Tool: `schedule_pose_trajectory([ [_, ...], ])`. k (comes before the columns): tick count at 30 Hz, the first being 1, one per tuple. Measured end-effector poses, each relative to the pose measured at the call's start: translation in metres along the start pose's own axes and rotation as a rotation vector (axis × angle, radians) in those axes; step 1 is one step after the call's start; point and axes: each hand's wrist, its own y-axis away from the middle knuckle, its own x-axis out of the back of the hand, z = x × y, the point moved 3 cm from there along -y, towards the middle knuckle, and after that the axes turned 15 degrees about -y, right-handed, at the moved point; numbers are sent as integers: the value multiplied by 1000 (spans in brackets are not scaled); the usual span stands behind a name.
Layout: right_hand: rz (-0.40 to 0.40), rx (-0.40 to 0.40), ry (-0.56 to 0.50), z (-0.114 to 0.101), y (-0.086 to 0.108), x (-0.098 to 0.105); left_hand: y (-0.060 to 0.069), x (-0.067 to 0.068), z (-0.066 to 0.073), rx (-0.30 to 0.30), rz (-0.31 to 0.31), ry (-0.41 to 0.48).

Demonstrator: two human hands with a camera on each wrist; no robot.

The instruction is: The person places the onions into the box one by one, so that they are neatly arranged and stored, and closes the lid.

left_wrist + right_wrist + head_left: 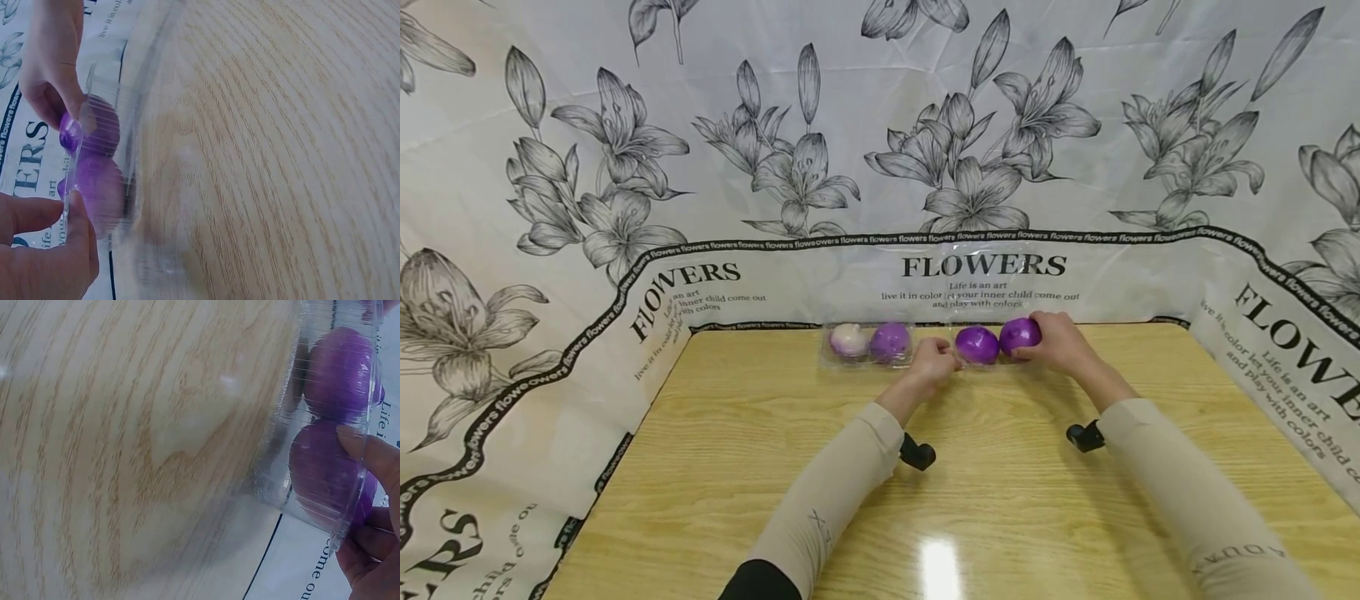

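A clear plastic box at the back of the table holds two shiny purple onions. My left hand pinches the near-left rim of this box between thumb and finger, as the left wrist view shows. At the box's right end my right hand grips one purple onion, its thumb on the near side. The onion sits in the box or just at its rim. Beside it lies the other purple onion, untouched. A transparent lid seems to stand raised behind.
To the left stands a second clear box with a white-and-purple onion and a purple onion. Flower-printed cloth rises behind the wooden table. Black wrist mounts hang below both forearms.
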Motion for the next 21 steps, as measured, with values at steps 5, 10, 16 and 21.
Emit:
schedule_pose_trajectory([
  [5,-1,11,36,3,-3,-5,0,0,0,-4,8,-4],
  [10,-4,12,64,5,-3,-7,0,-1,0,-9,6,-7],
  [16,-2,12,55,3,-3,-5,1,0,1,-14,1,3],
  [21,-14,4,27,2,-2,4,1,0,0,5,18,-11],
])
